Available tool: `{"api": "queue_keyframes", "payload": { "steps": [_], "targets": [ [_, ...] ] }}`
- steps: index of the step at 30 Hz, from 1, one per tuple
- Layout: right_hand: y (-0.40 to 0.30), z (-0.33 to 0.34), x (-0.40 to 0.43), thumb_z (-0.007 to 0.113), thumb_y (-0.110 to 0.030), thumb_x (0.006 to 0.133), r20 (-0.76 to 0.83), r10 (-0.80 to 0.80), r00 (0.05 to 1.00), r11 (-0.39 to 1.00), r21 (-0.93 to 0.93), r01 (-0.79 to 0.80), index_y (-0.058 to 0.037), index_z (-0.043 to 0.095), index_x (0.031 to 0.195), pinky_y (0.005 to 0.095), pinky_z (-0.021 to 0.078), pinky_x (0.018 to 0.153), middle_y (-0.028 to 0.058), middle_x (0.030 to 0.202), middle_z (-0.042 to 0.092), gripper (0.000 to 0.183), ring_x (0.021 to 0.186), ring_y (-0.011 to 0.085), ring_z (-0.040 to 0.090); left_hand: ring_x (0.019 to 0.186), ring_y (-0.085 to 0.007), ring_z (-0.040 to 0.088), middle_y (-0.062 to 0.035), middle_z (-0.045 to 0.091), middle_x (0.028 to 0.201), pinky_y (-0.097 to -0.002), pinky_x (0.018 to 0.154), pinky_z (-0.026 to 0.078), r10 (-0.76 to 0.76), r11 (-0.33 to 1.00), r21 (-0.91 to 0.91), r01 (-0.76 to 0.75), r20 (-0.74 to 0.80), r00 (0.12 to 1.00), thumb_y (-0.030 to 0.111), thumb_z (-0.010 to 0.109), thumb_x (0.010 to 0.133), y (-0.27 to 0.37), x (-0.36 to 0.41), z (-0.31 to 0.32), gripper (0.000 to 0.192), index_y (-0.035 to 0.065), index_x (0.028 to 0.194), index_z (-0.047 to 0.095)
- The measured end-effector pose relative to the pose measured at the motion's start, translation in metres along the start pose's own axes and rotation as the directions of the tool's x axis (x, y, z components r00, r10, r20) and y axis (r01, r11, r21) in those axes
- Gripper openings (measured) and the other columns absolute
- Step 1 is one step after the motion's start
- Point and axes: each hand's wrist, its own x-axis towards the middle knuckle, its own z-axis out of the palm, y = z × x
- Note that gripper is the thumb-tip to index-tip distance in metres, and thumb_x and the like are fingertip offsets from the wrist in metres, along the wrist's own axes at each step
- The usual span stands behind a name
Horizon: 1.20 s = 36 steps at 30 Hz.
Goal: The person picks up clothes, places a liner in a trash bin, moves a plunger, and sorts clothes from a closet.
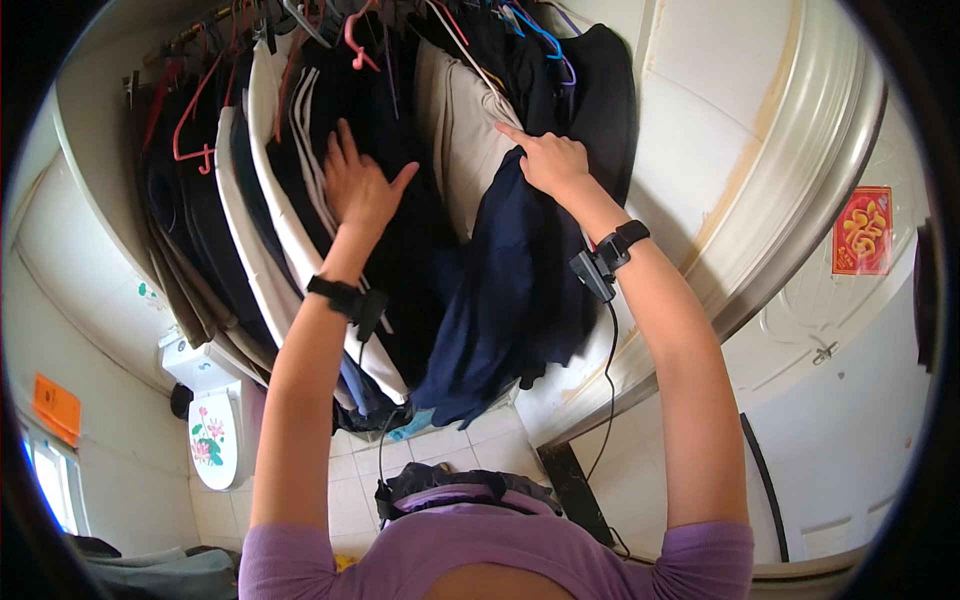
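My left hand [361,184] is spread flat, thumb apart, over black clothing [401,225] and beside a black garment with white stripes [304,112]. My right hand [553,161] grips the top of a dark navy garment [495,247], its index finger stretched towards a beige garment [472,112]. The navy garment hangs down below that hand, slightly blurred at its lower part. Whether a hanger is inside it cannot be seen. White garments [277,195] hang left of my left hand. A pink hanger [357,37] shows above, between the hands.
A hanging rail [202,26] carries several packed clothes. A blue hanger [544,34] is at the upper right. A tiled wall [697,97] and a door [810,315] stand right. A toilet [214,435] is at the left. Cables [611,375] hang from both wrist straps.
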Motion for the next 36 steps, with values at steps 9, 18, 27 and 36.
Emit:
{"api": "queue_keyframes", "payload": {
  "steps": [9, 18, 27, 36],
  "targets": [
    [-0.009, -0.005, -0.006, 0.052, -0.014, 0.089, 0.099, -0.119, 0.988, 0.938, 0.337, 0.079, -0.041, 0.043, 0.141, 0.0464, 0.0525, 0.085, 0.0196, 0.093, 0.069, 0.059, 0.086, 0.0367, 0.067, 0.08, -0.0365, 0.065, -0.0197, 0.063, 0.089, -0.0452, 0.068, 0.053, -0.091, 0.88, -0.473, 0.044, -0.077, 0.993, 0.016, 0.053, 0.094, 0.075, 0.01, 0.01, 0.019, 0.0004, 0.084, 0.057],
    [0.0, -0.001, -0.01, 0.048, -0.006, 0.086, 0.086, -0.089, 0.992, 0.748, 0.664, 0.009, -0.0257, 0.064, 0.125, 0.0407, 0.0544, 0.077, 0.0178, 0.082, 0.07, 0.046, 0.07, 0.0306, 0.068, 0.071, -0.0361, 0.069, -0.0191, 0.068, 0.084, -0.0427, 0.059, 0.057, 0.159, 0.927, -0.35, -0.138, 0.031, 0.987, 0.014, 0.052, 0.09, 0.093, 0.031, 0.006, 0.012, 0.0032, 0.092, 0.054],
    [0.006, -0.004, -0.017, 0.053, -0.007, 0.088, 0.092, -0.124, 0.988, 0.834, 0.55, 0.054, -0.0355, 0.059, 0.129, 0.0438, 0.0536, 0.082, 0.016, 0.089, 0.07, 0.05, 0.074, 0.0312, 0.068, 0.088, -0.032, 0.064, -0.0255, 0.064, 0.102, -0.0418, 0.078, 0.048, -0.377, 0.228, -0.96, 0.162, 0.066, 0.924, 0.041, 0.043, 0.099, 0.046, 0.116, -0.085, 0.051, -0.0079, 0.109, 0.056],
    [0.001, 0.006, -0.021, 0.045, 0.0, 0.085, 0.05, -0.141, 0.989, 0.817, 0.569, 0.088, -0.0359, 0.054, 0.134, 0.036, 0.055, 0.072, 0.0127, 0.074, 0.068, 0.062, 0.054, 0.0237, 0.063, 0.049, -0.0203, 0.043, -0.0104, 0.051, 0.063, -0.0387, 0.046, 0.04, 0.009, -0.351, -0.85, 0.394, 0.418, 0.909, 0.013, 0.051, 0.098, 0.038, 0.223, -0.086, 0.021, -0.0034, 0.086, 0.058]
  ]
}}
